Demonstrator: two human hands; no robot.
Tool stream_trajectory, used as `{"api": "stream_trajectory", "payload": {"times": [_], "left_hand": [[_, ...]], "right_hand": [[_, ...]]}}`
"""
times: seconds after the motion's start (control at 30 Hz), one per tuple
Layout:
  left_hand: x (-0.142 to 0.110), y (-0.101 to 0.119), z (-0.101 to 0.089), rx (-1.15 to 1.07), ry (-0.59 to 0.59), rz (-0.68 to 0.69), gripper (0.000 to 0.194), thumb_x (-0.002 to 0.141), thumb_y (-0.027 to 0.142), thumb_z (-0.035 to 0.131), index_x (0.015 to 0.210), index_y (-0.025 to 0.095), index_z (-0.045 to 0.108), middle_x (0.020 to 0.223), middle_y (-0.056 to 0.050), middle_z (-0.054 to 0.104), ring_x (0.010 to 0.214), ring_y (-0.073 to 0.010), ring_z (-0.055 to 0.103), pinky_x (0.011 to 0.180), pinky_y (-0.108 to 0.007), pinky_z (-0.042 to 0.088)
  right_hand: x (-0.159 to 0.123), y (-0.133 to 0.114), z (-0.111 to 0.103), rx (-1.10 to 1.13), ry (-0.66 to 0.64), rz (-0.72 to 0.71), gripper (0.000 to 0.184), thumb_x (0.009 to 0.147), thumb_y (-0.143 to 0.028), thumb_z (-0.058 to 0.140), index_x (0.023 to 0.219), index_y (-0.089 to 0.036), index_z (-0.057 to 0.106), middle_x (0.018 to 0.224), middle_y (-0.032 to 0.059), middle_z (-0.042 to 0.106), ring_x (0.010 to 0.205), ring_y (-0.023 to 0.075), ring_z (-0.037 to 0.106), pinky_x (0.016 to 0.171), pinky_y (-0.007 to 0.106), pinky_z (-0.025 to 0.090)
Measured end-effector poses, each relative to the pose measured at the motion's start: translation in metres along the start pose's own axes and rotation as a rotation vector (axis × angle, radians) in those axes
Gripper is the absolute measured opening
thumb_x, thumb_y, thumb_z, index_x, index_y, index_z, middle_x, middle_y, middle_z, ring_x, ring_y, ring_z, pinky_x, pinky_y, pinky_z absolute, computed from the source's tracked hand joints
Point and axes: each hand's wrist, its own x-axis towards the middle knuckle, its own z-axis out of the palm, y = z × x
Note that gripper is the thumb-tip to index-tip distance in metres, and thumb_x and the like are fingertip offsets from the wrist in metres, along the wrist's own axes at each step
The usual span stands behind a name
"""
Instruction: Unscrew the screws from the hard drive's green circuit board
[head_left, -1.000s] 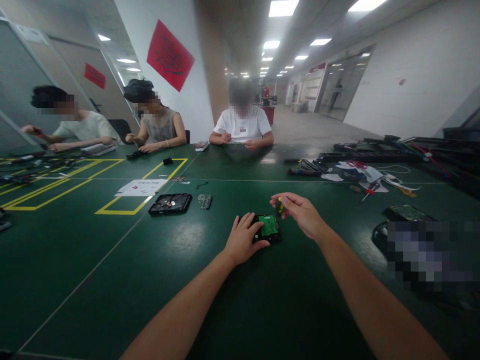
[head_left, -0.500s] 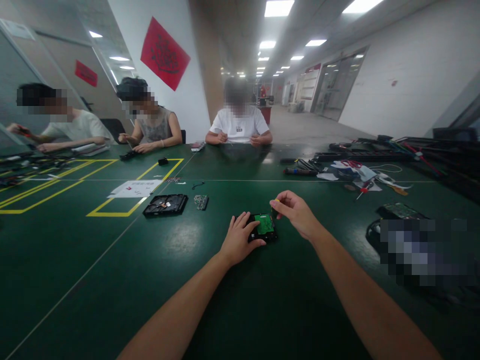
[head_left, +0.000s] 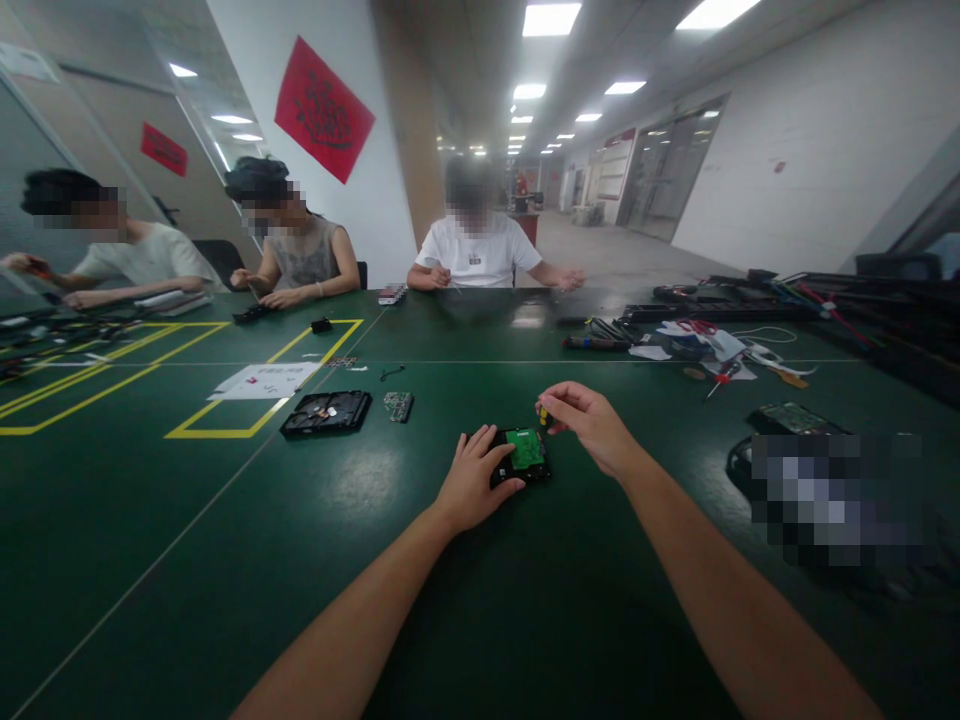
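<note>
A black hard drive [head_left: 538, 476] with a green circuit board [head_left: 527, 450] lies on the green table before me. Across its left part rests my left hand [head_left: 471, 482], fingers spread toward the far edge and thumb along the near edge, holding it down. My right hand [head_left: 583, 424] pinches a small screwdriver [head_left: 546, 415] with a yellow and black handle, upright over the drive's far right corner. The screwdriver's tip is too small to make out. Left of the drive lie a small circuit board [head_left: 398, 406] and an open black drive casing [head_left: 325, 413].
White paper [head_left: 264, 380] with small bits lies within yellow tape lines at the left. Toward the right are a dark tool [head_left: 598, 343], a red-handled screwdriver [head_left: 722, 378], cables and another circuit board [head_left: 799, 419]. Several people sit along the far side.
My view has turned slightly right. My right fingers have shifted around the screwdriver, showing more of its yellow handle; my left hand stays on the drive. The person opposite has moved one hand outward.
</note>
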Motion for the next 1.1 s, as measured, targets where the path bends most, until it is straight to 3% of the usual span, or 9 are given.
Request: {"api": "stream_trajectory", "payload": {"times": [0.2,0.33,0.43,0.6,0.9,1.1], "left_hand": [[-0.0002,0.0018,-0.0019,0.002,-0.007,-0.002,0.06,0.094,0.058,0.067,0.146,0.029,0.056,0.168,-0.012,0.034,0.157,-0.0338,0.026,0.126,-0.064,0.016],[0.0,0.0011,-0.001,0.005,-0.001,-0.002,0.061,0.094,0.057,0.068,0.146,0.029,0.056,0.168,-0.012,0.034,0.158,-0.0338,0.026,0.126,-0.064,0.016],[-0.0002,0.001,-0.0007,0.008,-0.001,-0.001,0.061,0.094,0.058,0.068,0.146,0.03,0.055,0.168,-0.012,0.034,0.158,-0.034,0.026,0.126,-0.064,0.015],[-0.0008,0.0025,-0.0025,0.006,-0.009,-0.005,0.062,0.095,0.058,0.066,0.148,0.029,0.054,0.168,-0.012,0.034,0.158,-0.0347,0.025,0.126,-0.064,0.016],[-0.0009,0.0036,-0.0055,0.004,-0.015,-0.006,0.063,0.094,0.06,0.066,0.148,0.029,0.053,0.168,-0.012,0.033,0.158,-0.0348,0.025,0.126,-0.064,0.016],[-0.001,0.0038,-0.006,0.001,-0.021,-0.007,0.064,0.095,0.062,0.065,0.148,0.029,0.053,0.168,-0.013,0.034,0.158,-0.0352,0.025,0.126,-0.064,0.016]], "right_hand": [[0.0021,0.0033,-0.0009,-0.028,0.088,-0.014,0.036,0.078,-0.049,0.084,0.086,-0.021,0.062,0.081,0.0002,0.064,0.073,0.0152,0.057,0.061,0.029,0.049],[0.0002,0.0012,-0.0001,0.053,-0.039,-0.007,0.028,0.085,-0.047,0.077,0.096,-0.022,0.07,0.095,0.005,0.07,0.086,0.0187,0.063,0.065,0.03,0.051],[-0.0004,0.0011,-0.0005,0.163,-0.087,0.044,0.026,0.09,-0.045,0.069,0.102,-0.022,0.074,0.108,0.0096,0.072,0.098,0.0239,0.066,0.058,0.028,0.049],[0.0004,0.0038,-0.0007,0.286,-0.073,0.078,0.022,0.091,-0.037,0.062,0.097,-0.021,0.076,0.096,0.0096,0.072,0.096,0.0249,0.066,0.067,0.035,0.057],[-0.0023,-0.0024,0.0017,0.26,-0.14,0.136,0.02,0.093,-0.037,0.058,0.089,-0.021,0.069,0.092,0.0093,0.071,0.093,0.026,0.065,0.068,0.039,0.06],[-0.0008,-0.0005,0.0028,0.226,-0.095,0.124,0.025,0.094,-0.044,0.063,0.09,-0.02,0.07,0.089,0.0079,0.068,0.088,0.0225,0.064,0.065,0.033,0.057]]}}
